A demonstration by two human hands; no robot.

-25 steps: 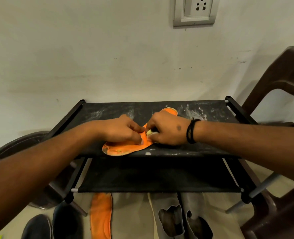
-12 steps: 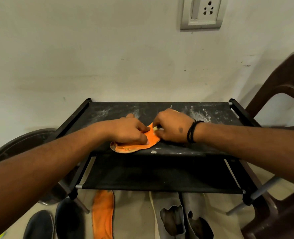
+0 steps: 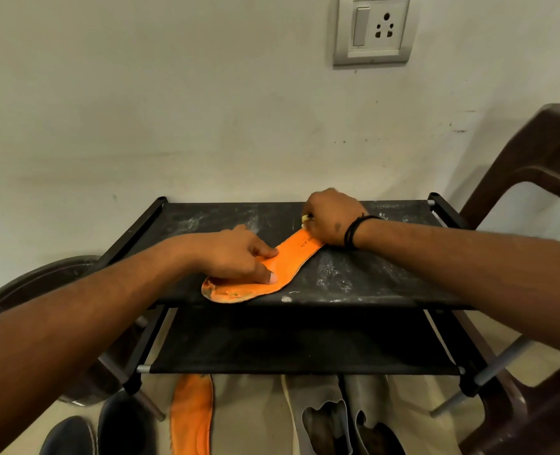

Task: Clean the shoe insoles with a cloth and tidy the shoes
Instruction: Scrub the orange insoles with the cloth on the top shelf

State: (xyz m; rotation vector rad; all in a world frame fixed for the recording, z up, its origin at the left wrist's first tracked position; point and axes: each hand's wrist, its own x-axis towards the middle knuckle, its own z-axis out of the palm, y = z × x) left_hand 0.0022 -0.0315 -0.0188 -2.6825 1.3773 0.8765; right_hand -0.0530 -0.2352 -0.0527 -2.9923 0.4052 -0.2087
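top shelf: black fabric shelf (image 3: 370, 274) on a dark-framed rack, dusted with white smears and specks
on top shelf: flat orange foam insole (image 3: 285, 262) lying diagonally, worn end near the front edge, far end toward the back right; small white crumbs just beside it at the front edge
lower shelf: second black fabric shelf (image 3: 288, 343) below, on grey metal rods
floor: pale beige floor (image 3: 252, 418) under the rack
on floor: second orange insole (image 3: 191, 418); two grey worn insoles with holes (image 3: 341, 418); pair of dark shoes (image 3: 101, 425) at left
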